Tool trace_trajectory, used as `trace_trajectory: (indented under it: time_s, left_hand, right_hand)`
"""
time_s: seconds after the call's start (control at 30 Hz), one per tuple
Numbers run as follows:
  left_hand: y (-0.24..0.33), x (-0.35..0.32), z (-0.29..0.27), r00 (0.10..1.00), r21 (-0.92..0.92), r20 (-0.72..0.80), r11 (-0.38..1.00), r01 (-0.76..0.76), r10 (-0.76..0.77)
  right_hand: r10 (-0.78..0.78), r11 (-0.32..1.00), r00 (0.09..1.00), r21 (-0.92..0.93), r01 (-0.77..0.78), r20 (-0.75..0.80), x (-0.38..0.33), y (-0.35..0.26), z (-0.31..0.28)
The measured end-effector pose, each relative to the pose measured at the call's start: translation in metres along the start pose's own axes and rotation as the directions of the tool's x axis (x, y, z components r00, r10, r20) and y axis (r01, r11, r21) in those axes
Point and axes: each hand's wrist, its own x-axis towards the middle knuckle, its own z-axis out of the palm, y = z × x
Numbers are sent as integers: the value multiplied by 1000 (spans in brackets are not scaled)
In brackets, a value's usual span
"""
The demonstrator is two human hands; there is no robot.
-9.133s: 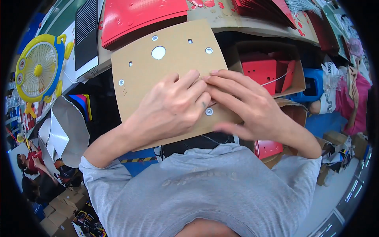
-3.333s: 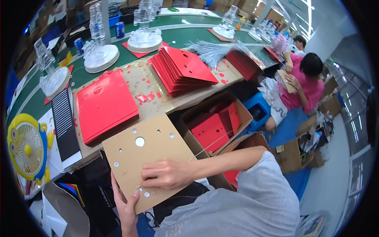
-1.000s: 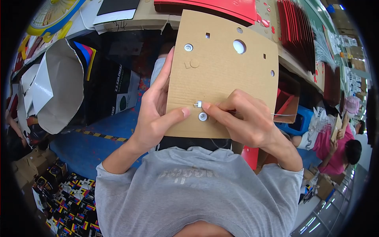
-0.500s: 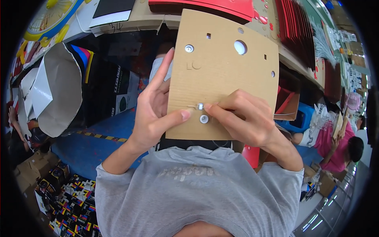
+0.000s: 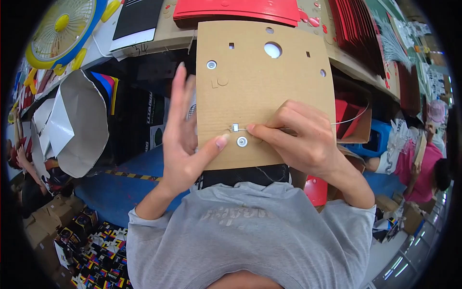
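Observation:
A brown cardboard panel (image 5: 269,91) with round and square cut-outs lies before me. Near its lower left is a small white block (image 5: 235,127) with a thin pale cord (image 5: 347,120) passing at it. Thumb and forefinger of my right hand (image 5: 303,137) are closed on the cord just right of the block; the cord trails off beyond the panel's right edge. My left hand (image 5: 183,139) has its fingers stretched out beside the panel's left edge, with the thumb resting on the cardboard left of the block. Below the block sits a white round fitting (image 5: 242,141).
Red sheets (image 5: 236,12) are stacked on the workbench ahead, with dark red folders (image 5: 356,33) at the right. A yellow and blue fan (image 5: 61,23) stands far left, above a large grey cardboard drum (image 5: 86,130). A blue bin (image 5: 378,137) and a person in pink (image 5: 418,168) are at right.
The panel has shifted a little left. My right hand has drawn slightly away from the white block, and the cord's loose end has swung up. My left fingers have moved off the panel's edge.

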Motion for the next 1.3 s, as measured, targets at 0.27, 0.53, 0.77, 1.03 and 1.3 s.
trace_trajectory:
  time_s: [0.27, 0.53, 0.77, 1.03, 1.3]
  left_hand:
    - [26, 13, -12, 885, 747, 311, 486, -453, 346]
    - [13, 13, -17, 850, 634, 392, 567, -526, 351]
    - [7, 12, -23, 879, 465, 267, 746, -477, 396]
    - [25, 16, -19, 940, 480, 221, 810, -337, 260]
    - [8, 37, -5, 998, 393, 51, 918, -59, 42]
  right_hand:
    - [90, 996, 996, 9, -90, -21, -6, -10, 2]
    - [155, 988, 981, -21, -154, 119, -14, -25, -12]
    - [223, 972, 952, 28, -233, 208, -21, -17, -9]
    - [246, 965, 926, 14, -261, 287, -17, -30, -10]
    - [254, 965, 930, -7, -262, 267, -19, -40, -8]
